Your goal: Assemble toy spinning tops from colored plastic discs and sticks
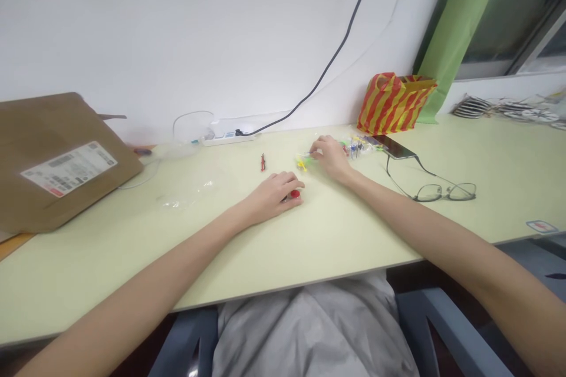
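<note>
My left hand (pixel 277 195) rests on the pale table with thumb and fingers closed around a small piece with a round red end (pixel 295 194). Something dark also shows between those fingers, too small to name. To its right and farther back, my right hand (pixel 331 156) has its fingers bent down at a pile of small colourful parts (pixel 354 147). Whatever its fingertips pinch is too small to make out. A yellow piece (pixel 301 165) lies just left of that hand. Behind my left hand is a small red and black piece (pixel 263 162).
A brown cardboard parcel (pixel 66 165) stands at left, near crumpled clear plastic (pixel 190 191). A power strip (pixel 227 136) with a black cable (pixel 327 68) lies by the wall. At right are a striped bag (pixel 393 105), a phone (pixel 393 146) and glasses (pixel 428 192).
</note>
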Available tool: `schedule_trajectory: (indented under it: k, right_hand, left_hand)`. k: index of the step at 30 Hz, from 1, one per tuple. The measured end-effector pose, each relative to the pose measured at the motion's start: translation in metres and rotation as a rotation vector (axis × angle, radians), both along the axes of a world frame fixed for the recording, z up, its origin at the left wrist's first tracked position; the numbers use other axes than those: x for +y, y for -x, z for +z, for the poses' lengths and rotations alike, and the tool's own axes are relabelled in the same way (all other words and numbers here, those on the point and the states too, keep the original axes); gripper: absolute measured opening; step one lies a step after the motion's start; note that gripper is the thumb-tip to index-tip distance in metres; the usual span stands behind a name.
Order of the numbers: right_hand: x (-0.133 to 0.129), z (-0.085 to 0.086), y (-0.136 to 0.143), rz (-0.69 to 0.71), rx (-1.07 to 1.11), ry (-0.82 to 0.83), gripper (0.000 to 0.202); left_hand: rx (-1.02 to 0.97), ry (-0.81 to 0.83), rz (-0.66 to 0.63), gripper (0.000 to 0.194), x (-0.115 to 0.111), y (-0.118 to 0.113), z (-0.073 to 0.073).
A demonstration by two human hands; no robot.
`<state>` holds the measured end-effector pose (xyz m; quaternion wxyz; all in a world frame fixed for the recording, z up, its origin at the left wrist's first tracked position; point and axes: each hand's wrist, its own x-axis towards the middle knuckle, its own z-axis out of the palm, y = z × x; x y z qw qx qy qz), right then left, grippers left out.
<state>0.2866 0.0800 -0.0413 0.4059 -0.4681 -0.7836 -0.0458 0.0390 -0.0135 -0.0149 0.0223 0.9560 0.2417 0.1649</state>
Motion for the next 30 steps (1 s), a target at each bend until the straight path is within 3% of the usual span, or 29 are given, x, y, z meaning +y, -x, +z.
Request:
schedule_trajectory:
  k: [5, 11, 13, 17, 23, 30]
  right_hand:
    - [-0.010, 0.017, 0.006, 0.002, 0.181, -0.054, 0.011]
    - [-0.049, 0.036, 0.034, 0.126, 0.450, -0.138, 0.017]
    - [-0.067, 0.037, 0.051, 0.221, 0.434, -0.119, 0.017]
    - [-0.091, 0.036, 0.079, 0.337, 0.326, -0.068, 0.018]
    - [-0.092, 0.042, 0.073, 0.264, 0.277, -0.162, 0.019]
    - [-0.085, 0.036, 0.063, 0.255, 0.150, -0.041, 0.009]
  left_hand:
    - [-0.043, -0.107, 0.080, 0.034, 0.001, 0.001, 0.001]
    - [-0.267, -0.134, 0.351, 0.040, 0.005, 0.003, -0.001]
    - [-0.349, -0.080, 0.375, 0.036, 0.002, 0.001, -0.001]
    - [-0.530, 0.009, 0.373, 0.004, -0.004, -0.003, 0.001]
    - [-0.724, -0.048, 0.352, 0.013, -0.004, -0.001, 0.009]
    - [-0.768, -0.001, 0.398, 0.016, 0.012, 0.012, 0.009]
